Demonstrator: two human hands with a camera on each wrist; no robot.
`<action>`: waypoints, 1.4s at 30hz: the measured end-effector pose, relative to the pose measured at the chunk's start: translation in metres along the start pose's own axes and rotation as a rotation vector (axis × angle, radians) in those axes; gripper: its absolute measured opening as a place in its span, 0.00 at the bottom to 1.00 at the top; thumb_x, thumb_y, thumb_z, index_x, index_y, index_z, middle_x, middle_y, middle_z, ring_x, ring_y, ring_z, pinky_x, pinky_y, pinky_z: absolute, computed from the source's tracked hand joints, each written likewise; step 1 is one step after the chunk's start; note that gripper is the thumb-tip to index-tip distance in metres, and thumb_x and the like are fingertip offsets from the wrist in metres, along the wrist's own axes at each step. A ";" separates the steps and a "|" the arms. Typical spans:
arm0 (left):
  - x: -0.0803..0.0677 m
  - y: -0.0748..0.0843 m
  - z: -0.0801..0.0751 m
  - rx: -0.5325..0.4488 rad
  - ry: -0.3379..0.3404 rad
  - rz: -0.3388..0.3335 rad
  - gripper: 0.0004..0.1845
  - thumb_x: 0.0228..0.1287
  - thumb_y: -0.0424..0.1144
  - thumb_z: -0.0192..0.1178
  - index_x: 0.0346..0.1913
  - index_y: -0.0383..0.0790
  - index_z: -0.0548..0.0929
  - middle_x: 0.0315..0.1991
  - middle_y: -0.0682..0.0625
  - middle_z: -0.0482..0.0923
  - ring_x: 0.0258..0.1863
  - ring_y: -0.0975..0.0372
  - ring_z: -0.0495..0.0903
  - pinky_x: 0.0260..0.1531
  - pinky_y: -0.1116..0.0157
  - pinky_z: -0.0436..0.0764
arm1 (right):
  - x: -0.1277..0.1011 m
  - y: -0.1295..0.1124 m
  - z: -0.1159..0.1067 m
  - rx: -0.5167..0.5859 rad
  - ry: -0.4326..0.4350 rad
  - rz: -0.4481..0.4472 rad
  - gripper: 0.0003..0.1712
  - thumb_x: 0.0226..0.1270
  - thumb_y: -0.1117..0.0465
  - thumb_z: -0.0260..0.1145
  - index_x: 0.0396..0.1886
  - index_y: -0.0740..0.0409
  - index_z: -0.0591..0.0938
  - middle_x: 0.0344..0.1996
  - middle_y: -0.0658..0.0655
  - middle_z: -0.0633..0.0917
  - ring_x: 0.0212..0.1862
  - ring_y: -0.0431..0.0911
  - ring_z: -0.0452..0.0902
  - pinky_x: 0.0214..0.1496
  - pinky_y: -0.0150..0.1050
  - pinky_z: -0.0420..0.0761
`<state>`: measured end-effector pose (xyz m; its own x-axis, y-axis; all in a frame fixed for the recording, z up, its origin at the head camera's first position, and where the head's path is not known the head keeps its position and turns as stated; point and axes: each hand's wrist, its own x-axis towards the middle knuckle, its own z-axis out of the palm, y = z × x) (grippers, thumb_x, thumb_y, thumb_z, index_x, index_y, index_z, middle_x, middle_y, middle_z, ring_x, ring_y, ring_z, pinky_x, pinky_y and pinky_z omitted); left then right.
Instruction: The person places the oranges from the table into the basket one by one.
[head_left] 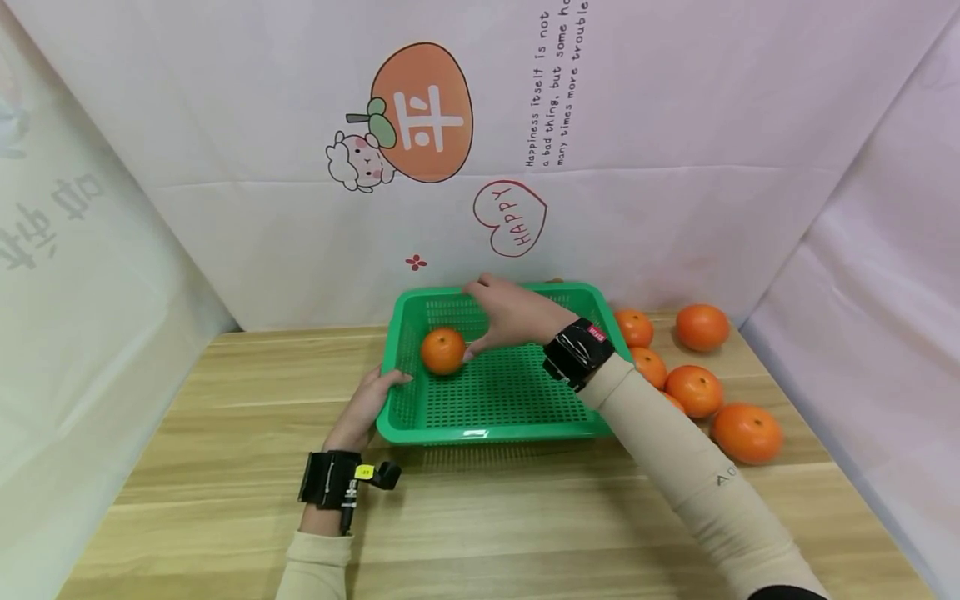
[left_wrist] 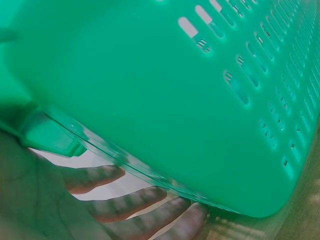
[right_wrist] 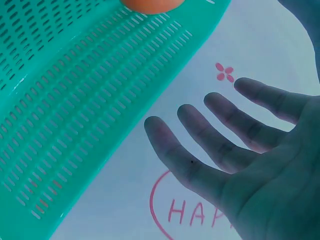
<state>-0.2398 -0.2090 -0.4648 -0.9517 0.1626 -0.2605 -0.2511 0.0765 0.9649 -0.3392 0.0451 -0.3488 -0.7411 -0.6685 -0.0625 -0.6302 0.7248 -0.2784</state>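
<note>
Left hand (head_left: 366, 410) fingers relaxed against basket (head_left: 491, 429) edge, right hand (head_left: 510, 315) released — orange (head_left: 442, 351) inside

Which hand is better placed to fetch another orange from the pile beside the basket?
Right. The right hand hovers open above the green basket, on the side where the loose oranges lie. The left hand rests on the basket's opposite edge, steadying it.
</note>
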 end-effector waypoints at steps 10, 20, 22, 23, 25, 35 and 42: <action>0.002 0.001 0.000 -0.003 0.004 0.002 0.35 0.78 0.43 0.47 0.84 0.44 0.56 0.73 0.34 0.71 0.69 0.47 0.77 0.56 0.63 0.84 | -0.029 0.010 -0.009 0.050 0.030 0.025 0.63 0.53 0.37 0.82 0.82 0.56 0.64 0.72 0.61 0.72 0.65 0.53 0.77 0.67 0.51 0.82; 0.002 0.000 -0.001 -0.005 -0.002 0.011 0.35 0.78 0.43 0.46 0.84 0.45 0.55 0.73 0.34 0.71 0.68 0.48 0.77 0.57 0.62 0.84 | -0.059 0.023 -0.010 0.065 0.080 0.038 0.63 0.52 0.37 0.83 0.81 0.57 0.65 0.73 0.62 0.71 0.69 0.56 0.75 0.70 0.54 0.80; 0.002 0.000 -0.001 -0.010 -0.002 0.013 0.35 0.78 0.43 0.46 0.85 0.45 0.55 0.74 0.34 0.70 0.69 0.48 0.76 0.58 0.62 0.83 | -0.063 0.026 -0.009 0.058 0.082 0.042 0.63 0.52 0.36 0.82 0.81 0.58 0.64 0.75 0.62 0.70 0.72 0.57 0.73 0.72 0.55 0.78; 0.002 0.000 -0.001 -0.012 -0.001 0.013 0.35 0.78 0.43 0.47 0.85 0.45 0.55 0.74 0.34 0.70 0.69 0.48 0.76 0.59 0.61 0.83 | -0.065 0.028 -0.009 0.054 0.083 0.045 0.63 0.52 0.36 0.82 0.81 0.58 0.64 0.76 0.63 0.69 0.73 0.58 0.72 0.73 0.55 0.78; 0.002 -0.001 -0.001 -0.016 -0.001 0.012 0.35 0.78 0.43 0.47 0.85 0.46 0.54 0.74 0.34 0.70 0.70 0.47 0.75 0.59 0.61 0.83 | -0.069 0.031 -0.008 0.056 0.084 0.055 0.63 0.53 0.35 0.82 0.81 0.58 0.64 0.77 0.64 0.68 0.75 0.59 0.70 0.74 0.57 0.76; 0.001 -0.004 0.000 -0.017 -0.007 0.012 0.35 0.78 0.42 0.47 0.85 0.46 0.54 0.73 0.34 0.71 0.67 0.49 0.78 0.58 0.63 0.83 | -0.097 0.049 -0.005 0.106 0.152 0.130 0.66 0.52 0.36 0.83 0.82 0.59 0.61 0.81 0.68 0.63 0.79 0.65 0.62 0.74 0.64 0.73; 0.001 -0.003 0.000 -0.021 -0.007 0.012 0.36 0.78 0.42 0.47 0.85 0.46 0.54 0.74 0.34 0.71 0.68 0.48 0.77 0.58 0.62 0.83 | -0.123 0.061 -0.016 0.149 0.166 0.175 0.67 0.55 0.37 0.82 0.83 0.64 0.57 0.79 0.69 0.65 0.77 0.65 0.64 0.75 0.65 0.72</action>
<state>-0.2401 -0.2092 -0.4676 -0.9534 0.1703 -0.2491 -0.2434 0.0538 0.9684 -0.2899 0.1739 -0.3422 -0.8709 -0.4904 0.0325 -0.4580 0.7859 -0.4155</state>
